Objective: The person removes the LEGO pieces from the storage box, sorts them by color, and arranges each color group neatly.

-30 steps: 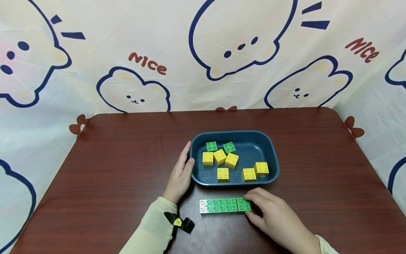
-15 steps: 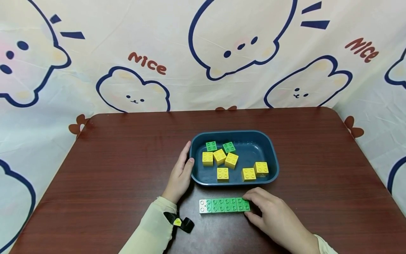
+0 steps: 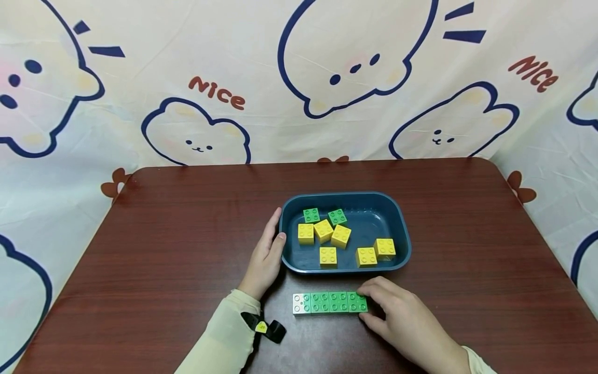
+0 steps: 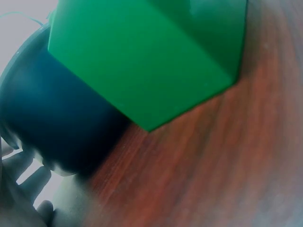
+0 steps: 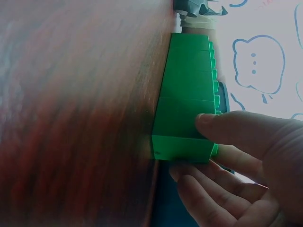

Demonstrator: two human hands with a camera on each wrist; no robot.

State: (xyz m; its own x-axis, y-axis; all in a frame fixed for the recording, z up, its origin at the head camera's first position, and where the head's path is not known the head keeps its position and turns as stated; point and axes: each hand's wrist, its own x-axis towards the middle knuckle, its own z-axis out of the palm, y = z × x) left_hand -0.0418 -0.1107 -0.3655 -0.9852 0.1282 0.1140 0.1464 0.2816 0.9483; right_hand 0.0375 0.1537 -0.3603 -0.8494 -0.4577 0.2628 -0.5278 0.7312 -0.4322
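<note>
A broad table [image 3: 187,234] with a dark reddish-brown, wood-grained top and rounded far corners carries everything; a pale sheen lies on its near middle part, and the grain also shows in both wrist views. Directly on it, right of the middle, sits a dark blue, glossy, rounded-rectangular tray [image 3: 345,271], its long sides running left to right, roughly in line with the far edge. Nearer the person, just in front of the tray and apart from it, lies a straight row of four square green plastic bricks [image 3: 329,303], touching side by side, studs up, the leftmost whitened by glare
</note>
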